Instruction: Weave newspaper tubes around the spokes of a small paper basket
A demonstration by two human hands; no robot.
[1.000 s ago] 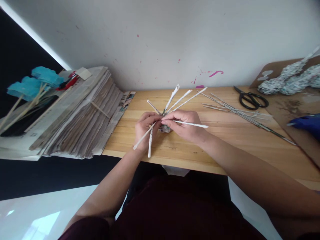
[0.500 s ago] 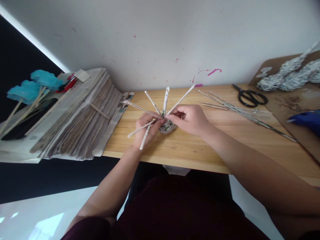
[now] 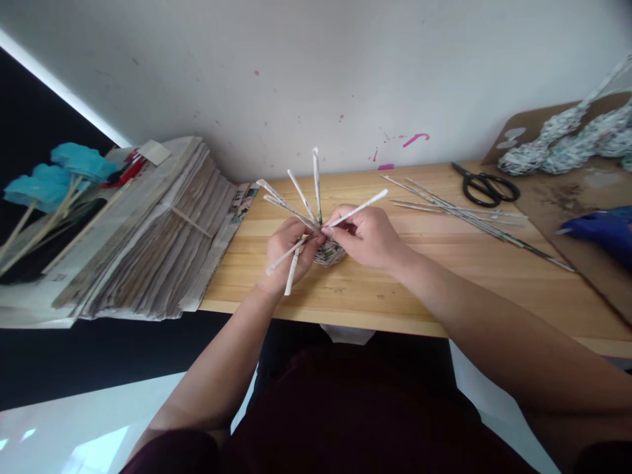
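Between my hands, near the front of the wooden table, is a small round basket woven from rolled newspaper. Several paper spokes fan out from it to the left, up and right. My left hand grips its left side, fingers wrapped behind and thumb on the weave, with spokes sticking out over it. My right hand pinches one white paper tube close to the weave, thumb against forefinger. The tube points up and right. The fingertips partly hide the basket's top, so the exact crossing of strips cannot be made out.
Loose rolled paper tubes lie right of my hands, with black scissors behind them. Farther right, a brown board carries woven paper pieces and a blue tool. A tall newspaper stack stands at left.
My right hand has lowered its paper tube from a steep slant to a flatter one. The other spokes have shifted a little as the basket turned. The whole view has moved slightly.
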